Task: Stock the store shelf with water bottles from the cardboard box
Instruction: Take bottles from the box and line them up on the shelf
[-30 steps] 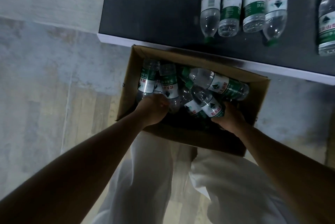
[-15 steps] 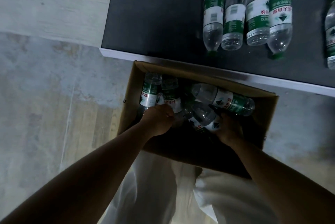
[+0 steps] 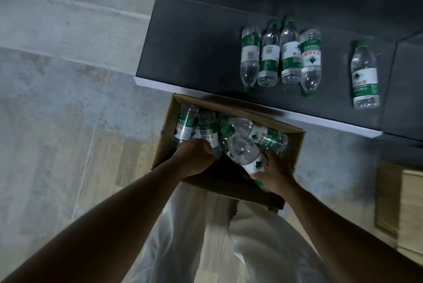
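Head view: an open box (image 3: 295,145) sits on the floor (image 3: 57,122), its far rim just below the white front edge of the shelf (image 3: 194,49). Bottles (image 3: 185,126) lie jumbled inside. The left hand (image 3: 196,159) curls round a bottle at the box's middle. The right hand (image 3: 273,174) grips a second bottle (image 3: 242,152) by its lower end, cap pointing toward the shelf. On the shelf, four bottles (image 3: 280,54) lie side by side, touching; a fifth (image 3: 364,76) lies well apart to their right. The shelf's left half is bare, as is the gap between the group and the fifth.
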